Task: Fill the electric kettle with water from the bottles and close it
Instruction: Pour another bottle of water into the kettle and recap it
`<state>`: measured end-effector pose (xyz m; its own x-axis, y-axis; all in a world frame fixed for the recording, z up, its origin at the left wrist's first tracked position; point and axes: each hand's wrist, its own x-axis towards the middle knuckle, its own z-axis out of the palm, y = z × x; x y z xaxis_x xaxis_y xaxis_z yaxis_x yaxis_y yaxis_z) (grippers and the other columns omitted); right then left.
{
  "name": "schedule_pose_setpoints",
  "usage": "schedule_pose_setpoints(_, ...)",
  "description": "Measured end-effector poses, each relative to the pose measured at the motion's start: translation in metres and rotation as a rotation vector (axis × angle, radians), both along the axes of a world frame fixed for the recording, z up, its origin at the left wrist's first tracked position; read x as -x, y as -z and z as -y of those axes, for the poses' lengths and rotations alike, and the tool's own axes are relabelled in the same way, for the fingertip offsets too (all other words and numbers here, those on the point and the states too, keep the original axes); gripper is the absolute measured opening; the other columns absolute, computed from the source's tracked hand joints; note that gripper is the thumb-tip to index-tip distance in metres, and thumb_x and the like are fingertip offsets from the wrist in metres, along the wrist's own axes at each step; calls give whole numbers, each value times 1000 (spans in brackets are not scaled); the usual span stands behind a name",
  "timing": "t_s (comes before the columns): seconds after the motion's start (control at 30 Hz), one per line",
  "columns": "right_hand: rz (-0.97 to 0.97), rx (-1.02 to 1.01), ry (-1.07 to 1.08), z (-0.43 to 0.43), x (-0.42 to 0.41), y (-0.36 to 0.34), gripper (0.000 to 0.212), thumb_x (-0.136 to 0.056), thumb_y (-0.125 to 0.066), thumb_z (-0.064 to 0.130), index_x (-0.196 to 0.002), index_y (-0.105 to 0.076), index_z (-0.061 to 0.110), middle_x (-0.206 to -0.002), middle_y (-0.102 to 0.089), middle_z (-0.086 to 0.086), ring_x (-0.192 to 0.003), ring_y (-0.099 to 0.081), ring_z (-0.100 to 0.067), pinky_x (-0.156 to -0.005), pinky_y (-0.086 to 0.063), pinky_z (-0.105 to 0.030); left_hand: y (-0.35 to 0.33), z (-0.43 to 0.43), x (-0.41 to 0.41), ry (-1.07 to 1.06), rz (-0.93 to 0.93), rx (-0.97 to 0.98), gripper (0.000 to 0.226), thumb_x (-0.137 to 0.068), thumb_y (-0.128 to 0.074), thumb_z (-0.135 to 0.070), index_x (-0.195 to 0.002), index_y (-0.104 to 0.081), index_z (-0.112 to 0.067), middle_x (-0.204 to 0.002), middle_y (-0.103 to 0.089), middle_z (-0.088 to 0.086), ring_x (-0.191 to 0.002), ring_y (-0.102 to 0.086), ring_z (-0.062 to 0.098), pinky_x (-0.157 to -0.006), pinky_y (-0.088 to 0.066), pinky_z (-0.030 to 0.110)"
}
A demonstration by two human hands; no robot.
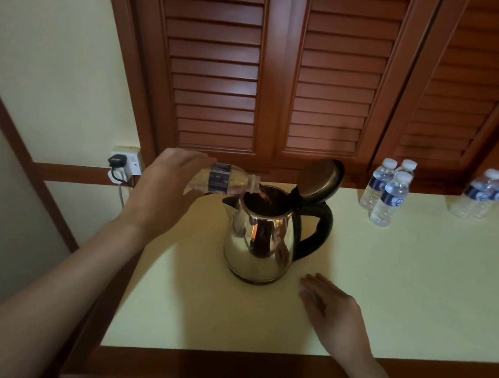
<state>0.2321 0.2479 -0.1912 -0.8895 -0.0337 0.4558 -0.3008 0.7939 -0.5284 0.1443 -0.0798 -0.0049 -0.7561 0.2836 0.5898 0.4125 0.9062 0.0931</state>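
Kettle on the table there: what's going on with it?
A person is filling it. Their left hand holds a small water bottle tipped sideways, its neck over the open kettle, whose lid stands hinged up. The right hand rests flat on the table. Three capped bottles and two more stand farther back.

I record the kettle (pixel 258 241) standing left of centre on the table (pixel 419 290). Its lid (pixel 321 179) is hinged up and back above the handle, barring the mouth from the right rear. The tilted bottle (pixel 224 180) gripped in my left hand (pixel 162 190) takes up the approach from the left. My right hand (pixel 331 307) lies flat on the tabletop near the kettle's base, front right. A broad bare surface gives passage between the kettle and three bottles (pixel 387 191) at the rear. Two more bottles (pixel 483 196) stand further right. Louvred doors (pixel 219 73) close off the back edge.
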Motion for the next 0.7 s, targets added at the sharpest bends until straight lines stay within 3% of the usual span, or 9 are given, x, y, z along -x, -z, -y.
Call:
schedule_pose_setpoints(0.3,-2,-4,-4,2,-2,-6,24,-89,-72,18,-113,-72,21,-115,-72,6,-121,-60,-13,-96,-51,-27,-4,-2,-3,31,-12,-36,54,-81,-81,-15,-131,-62,-19,-124,-66,0,-117,-56,19,-94,-47,27)
schedule_pose_setpoints(0.4,-18,8,-22,4,-4,-14,20,-87,-73,12,-106,-72,18,-104,-73,2,-101,-69,-13,-84,-53,-20,-4,-2,-3,32,-15,-46,53,-80,-82,-15,-130,-63,-18,-123,-66,1,-117,-55,20,-93,-46,27)
schedule_pose_setpoints(0.47,-29,-11,-29,6,-5,-18,18,-86,-73,10,-103,-71,16,-97,-72,-3,-92,-69,-15,-75,-55,-26,-4,-1,-2,34,-11,-48,54,-81,-81,-14,-131,-63,-17,-125,-66,2,-118,-55,20,-93,-45,26)
schedule_pose_setpoints(0.57,-33,-37,-27,5,-4,-16,17,-87,-72,12,-104,-71,15,-97,-73,-2,-98,-67,-18,-77,-55,-30,-5,-1,-1,40,-15,-27,55,-81,-80,-11,-133,-62,-16,-127,-65,2,-119,-55,20,-94,-43,24)
schedule_pose_setpoints(0.63,-30,-38,-20,4,-4,-14,19,-88,-72,15,-107,-72,17,-104,-74,2,-110,-66,-15,-86,-52,-22,-6,-1,-2,50,-20,-27,55,-81,-81,-10,-133,-62,-16,-127,-65,3,-119,-55,21,-94,-44,25)
schedule_pose_setpoints(0.7,-35,-27,-24,5,-5,-15,20,-87,-74,14,-107,-73,17,-104,-74,3,-109,-66,-12,-87,-48,-17,-6,-1,-2,60,-20,-27,56,-81,-80,-9,-133,-62,-15,-128,-64,3,-120,-55,22,-95,-45,27)
